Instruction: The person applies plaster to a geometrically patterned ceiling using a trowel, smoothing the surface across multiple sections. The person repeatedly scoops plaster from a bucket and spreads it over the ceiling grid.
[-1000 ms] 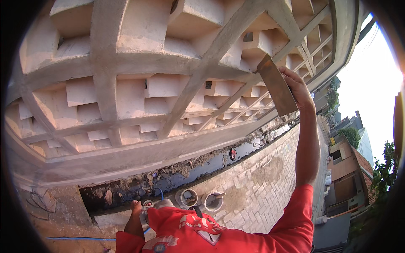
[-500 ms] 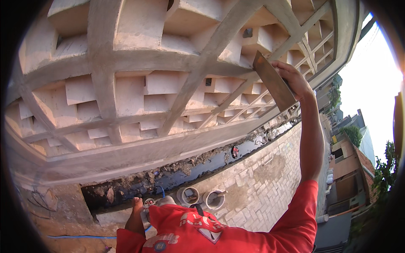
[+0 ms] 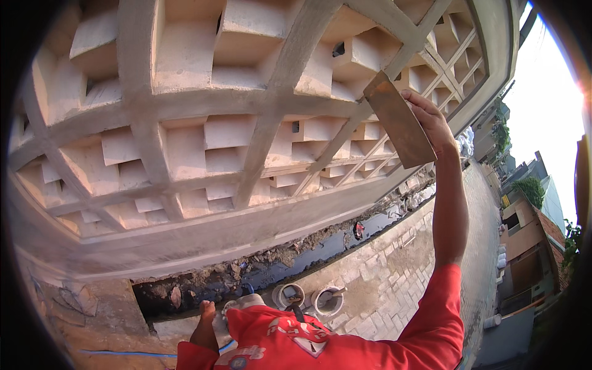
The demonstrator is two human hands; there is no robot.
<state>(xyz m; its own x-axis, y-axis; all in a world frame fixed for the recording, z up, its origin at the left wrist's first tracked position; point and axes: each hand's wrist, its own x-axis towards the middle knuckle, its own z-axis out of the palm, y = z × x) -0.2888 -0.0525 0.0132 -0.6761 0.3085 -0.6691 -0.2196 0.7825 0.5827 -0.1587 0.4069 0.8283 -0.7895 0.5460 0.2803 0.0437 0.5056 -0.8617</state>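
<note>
My right hand is raised at arm's length and closed around the back of a plastering trowel. The trowel's long rectangular blade is tilted, its upper end close to a grey rib of the lattice wall. Whether the blade touches the wall I cannot tell. Its handle is hidden behind the blade and my fingers. Low down, my left hand is beside my body with its fingers curled. A greyish thing lies right next to it, and what the fingers hold, if anything, does not show.
Along the foot of the wall runs a ditch with dark water and rubble. Two pale buckets stand on the paving beside it, one with a tool inside. A blue hose lies at lower left. Houses line the far right.
My view has shifted slightly. The trowel blade has turned to show more of its broad face, while my right hand keeps its grip. My left hand stays low.
</note>
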